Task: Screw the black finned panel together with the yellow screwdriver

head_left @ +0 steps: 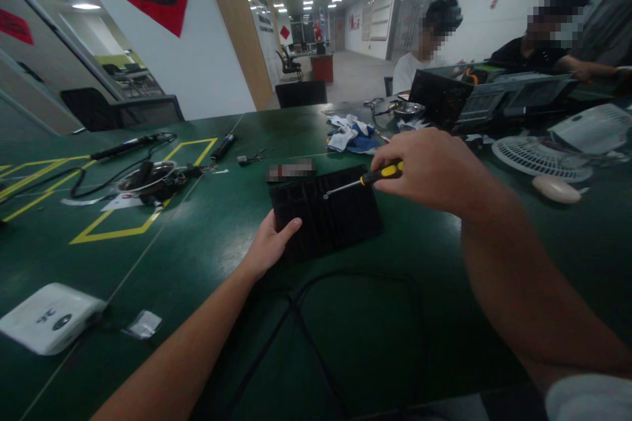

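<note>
A flat black rectangular case or panel (345,210) with raised ribs lies in front of me on the green table. My left hand (269,243) grips its left edge, thumb on top and fingers underneath. In my right hand (429,168) is a screwdriver (382,173) with a yellow and black handle, held from above. Its metal shaft slants down to the left over the panel, and a small light-coloured piece, perhaps a screw, shows at the tip. Whether the tip touches the panel I cannot tell. Just behind the panel lies a dark box with a blurred-out top (290,171).
Black cable (301,302) loops in front of the panel. A white device (52,317) sits at left, a metal bowl (148,176) beyond it. Gloves (351,133) lie at the back. On the right are a white fan grille (540,158) and a computer mouse-like object (557,189); two people sit behind.
</note>
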{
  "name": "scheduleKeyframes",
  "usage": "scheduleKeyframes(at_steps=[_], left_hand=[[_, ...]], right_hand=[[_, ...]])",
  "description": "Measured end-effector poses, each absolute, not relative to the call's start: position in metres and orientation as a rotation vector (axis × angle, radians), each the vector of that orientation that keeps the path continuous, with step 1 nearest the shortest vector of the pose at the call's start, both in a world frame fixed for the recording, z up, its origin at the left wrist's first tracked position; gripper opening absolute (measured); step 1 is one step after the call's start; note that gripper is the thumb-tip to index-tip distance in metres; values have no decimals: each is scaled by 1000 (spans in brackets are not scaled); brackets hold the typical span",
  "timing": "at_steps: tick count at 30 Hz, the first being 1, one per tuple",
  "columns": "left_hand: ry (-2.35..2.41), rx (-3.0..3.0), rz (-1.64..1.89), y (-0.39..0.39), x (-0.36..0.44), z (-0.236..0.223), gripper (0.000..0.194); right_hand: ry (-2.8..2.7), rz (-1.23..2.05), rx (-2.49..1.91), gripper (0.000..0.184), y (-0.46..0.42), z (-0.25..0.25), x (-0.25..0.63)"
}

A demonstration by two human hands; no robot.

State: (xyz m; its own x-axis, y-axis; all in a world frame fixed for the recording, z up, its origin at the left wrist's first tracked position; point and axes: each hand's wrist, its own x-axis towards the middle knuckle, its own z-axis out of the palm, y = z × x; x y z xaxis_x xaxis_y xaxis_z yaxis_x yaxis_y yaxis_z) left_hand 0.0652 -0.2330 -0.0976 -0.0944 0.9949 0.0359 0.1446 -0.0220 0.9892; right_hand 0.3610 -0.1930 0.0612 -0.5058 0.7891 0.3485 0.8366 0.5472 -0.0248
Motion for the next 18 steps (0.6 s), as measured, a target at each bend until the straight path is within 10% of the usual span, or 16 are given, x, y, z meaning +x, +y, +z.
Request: scheduleKeyframes(at_steps=[18], left_hand=[[1371, 1278, 1244, -233, 64, -98, 55]], right_hand=[[-2523, -150, -1394, 30, -192, 60, 359]])
